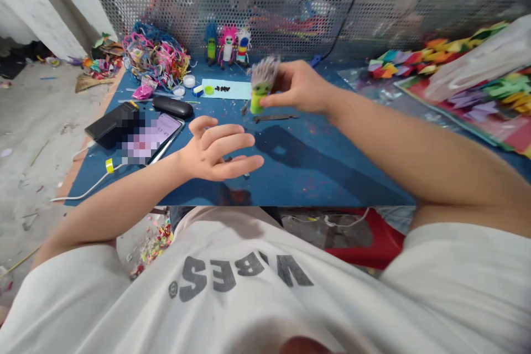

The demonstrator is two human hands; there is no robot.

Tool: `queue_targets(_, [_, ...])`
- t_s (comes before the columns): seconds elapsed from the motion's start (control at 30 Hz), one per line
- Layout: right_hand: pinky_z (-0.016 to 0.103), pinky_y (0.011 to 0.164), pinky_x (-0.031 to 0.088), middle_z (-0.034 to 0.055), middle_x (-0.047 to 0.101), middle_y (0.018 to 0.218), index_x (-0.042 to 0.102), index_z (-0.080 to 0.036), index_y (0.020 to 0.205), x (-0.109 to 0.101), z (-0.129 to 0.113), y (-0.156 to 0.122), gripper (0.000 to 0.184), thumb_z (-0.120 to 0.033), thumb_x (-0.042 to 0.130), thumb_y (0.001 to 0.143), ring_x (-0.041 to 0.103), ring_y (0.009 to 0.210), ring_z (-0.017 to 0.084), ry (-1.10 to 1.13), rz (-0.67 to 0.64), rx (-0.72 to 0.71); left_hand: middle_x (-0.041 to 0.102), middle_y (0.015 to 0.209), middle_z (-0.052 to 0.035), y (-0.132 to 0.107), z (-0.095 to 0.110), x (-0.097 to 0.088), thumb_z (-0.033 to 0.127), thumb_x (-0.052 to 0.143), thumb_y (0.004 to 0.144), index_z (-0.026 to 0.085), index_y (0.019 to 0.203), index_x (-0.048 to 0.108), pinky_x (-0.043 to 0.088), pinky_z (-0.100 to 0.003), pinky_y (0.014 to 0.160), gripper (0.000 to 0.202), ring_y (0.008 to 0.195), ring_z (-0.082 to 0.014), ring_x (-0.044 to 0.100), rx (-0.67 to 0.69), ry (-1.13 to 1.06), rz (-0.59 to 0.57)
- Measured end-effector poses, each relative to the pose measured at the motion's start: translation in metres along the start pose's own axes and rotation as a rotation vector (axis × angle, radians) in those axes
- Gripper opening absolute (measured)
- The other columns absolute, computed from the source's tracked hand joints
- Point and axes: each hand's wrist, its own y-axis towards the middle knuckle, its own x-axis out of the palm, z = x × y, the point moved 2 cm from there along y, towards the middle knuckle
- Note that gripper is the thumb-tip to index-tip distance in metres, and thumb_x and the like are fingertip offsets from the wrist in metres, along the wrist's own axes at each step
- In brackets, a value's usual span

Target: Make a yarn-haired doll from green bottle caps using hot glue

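Observation:
My right hand (296, 86) pinches a small handmade doll (258, 97) with a lime-green body and fluffy grey yarn hair, held up above the blue table (315, 177). Palm turned up and fingers spread, my left hand (224, 149) hovers over the near part of the table with nothing in it. Just below the doll lies a thin dark tool (276, 118), its kind unclear. Behind, three similar dolls stand against the mesh: one blue-haired (211, 47), one pink-haired (227, 47) and one white-haired (243, 47).
A tangled yarn heap (155, 58) sits at the back left, near small lids and a light blue strip (234, 89) bearing dark bits. A phone (166, 133), a black box (112, 124) and a black case (172, 106) lie left. Colourful paper pieces (481, 94) cover the right. Perforated metal (290, 0) borders the back.

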Motion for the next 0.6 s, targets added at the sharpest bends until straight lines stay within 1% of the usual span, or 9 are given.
queue_targets(0.03, [0.043,0.094,0.062,0.0057,0.082,0.104,0.079,-0.023,0.104,-0.013,0.005,0.009,0.053,-0.043,0.108,0.064,0.072,0.096,0.025,0.029,0.032,0.004,0.069,0.137,0.0085,0.000,0.002,0.001,0.036,0.074,0.106,0.042,0.127,0.062,0.035,-0.040,0.130,0.024,0.142,-0.0150,0.060,0.016,0.051,0.020])
queue_targets(0.07, [0.043,0.097,0.063,0.0065,0.082,0.105,0.080,-0.022,0.103,-0.024,0.010,0.018,0.057,-0.041,0.111,0.059,0.073,0.098,0.026,0.048,0.049,0.009,0.070,0.136,0.0090,0.000,0.003,0.003,0.039,0.074,0.106,0.044,0.130,0.062,0.037,-0.040,0.128,0.027,0.138,-0.0149,0.062,0.022,0.076,0.012])
queue_targets(0.13, [0.044,0.103,0.063,0.0071,0.084,0.104,0.079,-0.022,0.102,-0.043,0.016,0.038,0.063,-0.039,0.115,0.054,0.075,0.100,0.025,0.064,0.061,0.021,0.073,0.131,0.0107,-0.001,0.008,0.008,0.044,0.076,0.106,0.048,0.135,0.060,0.038,-0.041,0.125,0.033,0.133,-0.0149,0.066,0.024,0.054,-0.045])
queue_targets(0.2, [0.045,0.107,0.062,0.0054,0.084,0.102,0.079,-0.022,0.101,-0.053,0.020,0.060,0.064,-0.039,0.116,0.052,0.076,0.098,0.024,0.071,0.053,0.029,0.076,0.128,0.0106,0.000,0.012,0.012,0.042,0.076,0.106,0.047,0.136,0.063,0.039,-0.040,0.121,0.033,0.129,-0.0144,0.068,0.033,0.018,-0.077])
queue_targets(0.23, [0.046,0.107,0.062,0.0040,0.084,0.101,0.080,-0.022,0.102,-0.056,0.022,0.072,0.064,-0.040,0.116,0.052,0.076,0.097,0.023,0.077,0.046,0.030,0.077,0.127,0.0090,0.001,0.015,0.013,0.039,0.076,0.107,0.044,0.134,0.066,0.041,-0.040,0.118,0.030,0.128,-0.0144,0.069,0.046,0.005,-0.070])
queue_targets(0.33, [0.045,0.106,0.060,0.0011,0.085,0.099,0.080,-0.021,0.100,-0.056,0.028,0.112,0.065,-0.038,0.114,0.046,0.075,0.096,0.020,0.095,0.023,0.022,0.081,0.126,0.0038,0.004,0.021,0.017,0.032,0.074,0.107,0.037,0.126,0.074,0.045,-0.040,0.110,0.020,0.122,-0.0145,0.072,0.085,-0.012,-0.006])
queue_targets(0.43, [0.041,0.101,0.059,0.0011,0.086,0.102,0.079,-0.019,0.099,-0.050,0.038,0.154,0.069,-0.036,0.114,0.042,0.074,0.096,0.019,0.104,-0.010,0.015,0.083,0.126,0.0030,0.000,0.026,0.023,0.032,0.078,0.104,0.039,0.126,0.075,0.044,-0.042,0.113,0.023,0.123,-0.0155,0.074,0.088,-0.045,-0.020])
queue_targets(0.53, [0.033,0.090,0.060,-0.0010,0.086,0.100,0.076,-0.016,0.102,-0.041,0.054,0.197,0.068,-0.031,0.113,0.047,0.074,0.093,0.016,0.106,-0.036,0.014,0.084,0.126,0.0041,-0.011,0.029,0.031,0.037,0.081,0.103,0.044,0.131,0.074,0.043,-0.042,0.113,0.030,0.121,-0.0157,0.076,0.054,-0.112,-0.088])
queue_targets(0.6, [0.028,0.080,0.060,-0.0028,0.086,0.095,0.075,-0.013,0.105,-0.035,0.069,0.223,0.060,-0.023,0.110,0.057,0.073,0.087,0.014,0.100,-0.040,0.017,0.085,0.126,0.0050,-0.017,0.030,0.034,0.040,0.080,0.104,0.046,0.132,0.074,0.045,-0.041,0.111,0.030,0.118,-0.0149,0.077,0.025,-0.173,-0.143])
